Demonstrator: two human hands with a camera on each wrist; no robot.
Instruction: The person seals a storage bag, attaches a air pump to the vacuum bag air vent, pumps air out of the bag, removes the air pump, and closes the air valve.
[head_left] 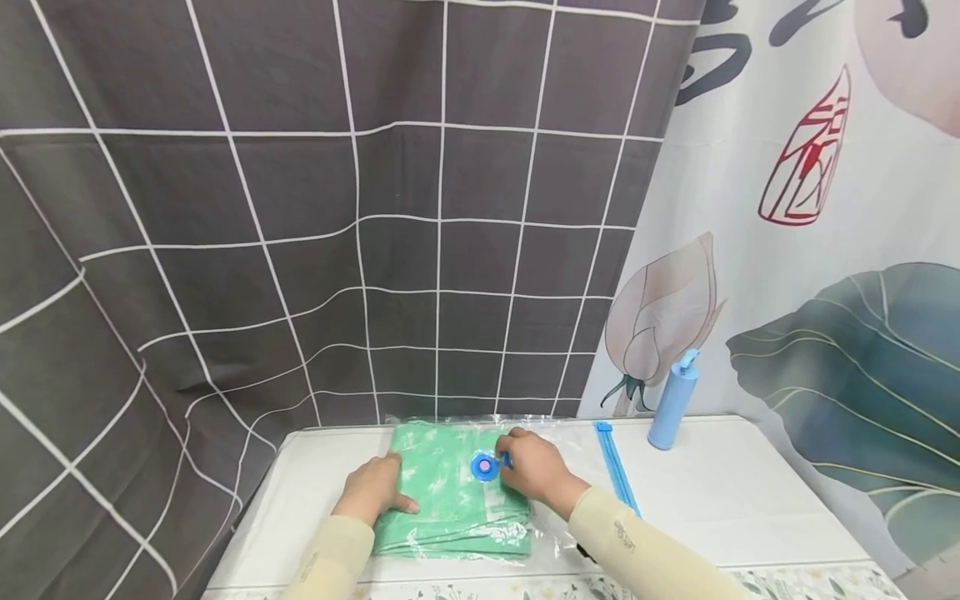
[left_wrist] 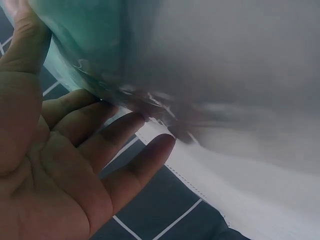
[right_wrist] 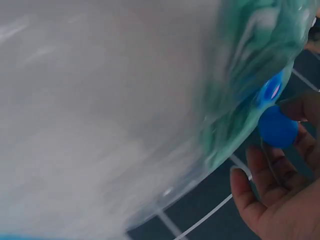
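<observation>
A clear plastic vacuum storage bag [head_left: 555, 529] lies on the white table with folded green fabric [head_left: 442, 492] inside it. On top of the bag sits a round blue valve [head_left: 484, 467] with a pink centre. My right hand [head_left: 534, 467] pinches the blue valve cap [right_wrist: 278, 126] between thumb and fingers, just right of the valve; the cap is flipped off it. At the bag's left edge rests my left hand [head_left: 372, 487], its thumb over the fabric. In the left wrist view its fingers [left_wrist: 142, 170] extend loosely along the plastic.
A blue hand pump [head_left: 673, 404] stands upright at the table's back right. The bag's blue zip strip [head_left: 618, 471] runs along its right side. Behind the white table [head_left: 720, 500] hang a dark grid-patterned curtain [head_left: 397, 183] and a white printed one.
</observation>
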